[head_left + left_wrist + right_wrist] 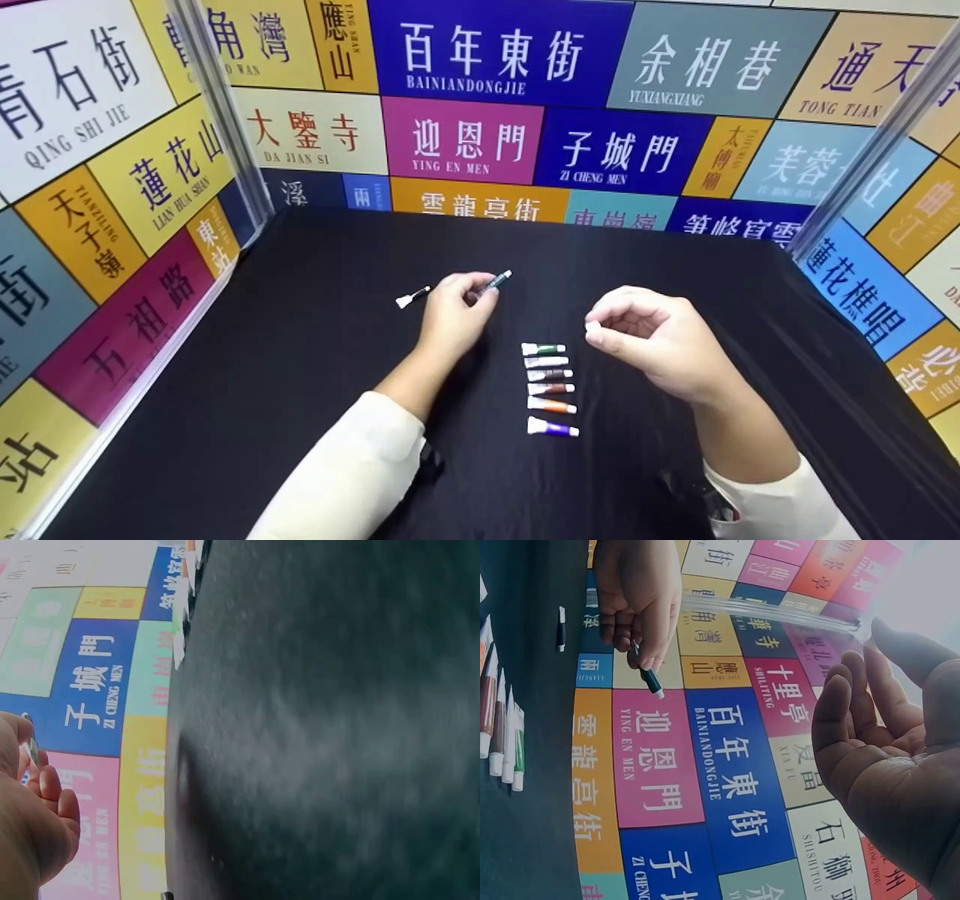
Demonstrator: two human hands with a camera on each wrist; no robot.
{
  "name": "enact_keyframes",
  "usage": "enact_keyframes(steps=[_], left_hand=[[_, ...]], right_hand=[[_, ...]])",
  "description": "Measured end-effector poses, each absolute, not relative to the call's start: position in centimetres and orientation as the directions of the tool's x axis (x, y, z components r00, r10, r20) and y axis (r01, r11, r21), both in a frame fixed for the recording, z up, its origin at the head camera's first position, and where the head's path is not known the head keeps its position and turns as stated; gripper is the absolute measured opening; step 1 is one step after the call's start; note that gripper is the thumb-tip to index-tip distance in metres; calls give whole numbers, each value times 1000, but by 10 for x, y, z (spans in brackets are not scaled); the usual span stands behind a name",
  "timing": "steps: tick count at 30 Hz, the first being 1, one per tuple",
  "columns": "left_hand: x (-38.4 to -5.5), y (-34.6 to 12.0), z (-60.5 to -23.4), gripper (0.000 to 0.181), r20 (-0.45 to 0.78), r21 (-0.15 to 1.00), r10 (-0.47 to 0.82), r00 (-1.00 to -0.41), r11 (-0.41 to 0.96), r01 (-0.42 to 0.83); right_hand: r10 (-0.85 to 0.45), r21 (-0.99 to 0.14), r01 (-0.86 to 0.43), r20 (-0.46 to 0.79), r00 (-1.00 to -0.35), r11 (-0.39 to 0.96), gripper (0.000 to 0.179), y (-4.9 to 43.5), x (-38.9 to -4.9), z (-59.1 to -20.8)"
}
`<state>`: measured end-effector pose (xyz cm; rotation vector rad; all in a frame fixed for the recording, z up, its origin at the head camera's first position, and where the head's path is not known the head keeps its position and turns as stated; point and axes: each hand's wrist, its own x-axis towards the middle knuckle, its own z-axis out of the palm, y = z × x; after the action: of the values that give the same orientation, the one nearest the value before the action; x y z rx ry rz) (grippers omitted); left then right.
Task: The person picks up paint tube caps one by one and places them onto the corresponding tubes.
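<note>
My left hand (456, 311) pinches a dark green paint tube (498, 281) above the black cloth. In the right wrist view, the white-capped end of this tube (651, 679) points out past the fingertips. My right hand (660, 337) is raised to the right, its fingers loosely bent and the thumb near the index finger. A small pale spot shows at its fingertips; whether that is a nail is unclear. Nearest to it lies a column of several paint tubes, with a green tube (551, 349) at the far end and a purple tube (553, 427) at the near end.
A black paint tube (412, 297) lies by itself left of my left hand. Black cloth (315, 360) covers the table. Colourful panels with printed signs (461, 142) stand behind and on both sides, joined by clear corner posts (232, 112).
</note>
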<state>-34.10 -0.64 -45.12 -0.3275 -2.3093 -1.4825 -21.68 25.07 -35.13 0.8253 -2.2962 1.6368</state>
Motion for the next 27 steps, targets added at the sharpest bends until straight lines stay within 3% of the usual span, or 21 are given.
enact_keyframes(steps=[27], left_hand=[[-291, 10, -413, 22, 574, 755, 144, -806, 289, 589]], right_hand=[[-395, -756, -645, 562, -727, 111, 20, 245, -197, -342]])
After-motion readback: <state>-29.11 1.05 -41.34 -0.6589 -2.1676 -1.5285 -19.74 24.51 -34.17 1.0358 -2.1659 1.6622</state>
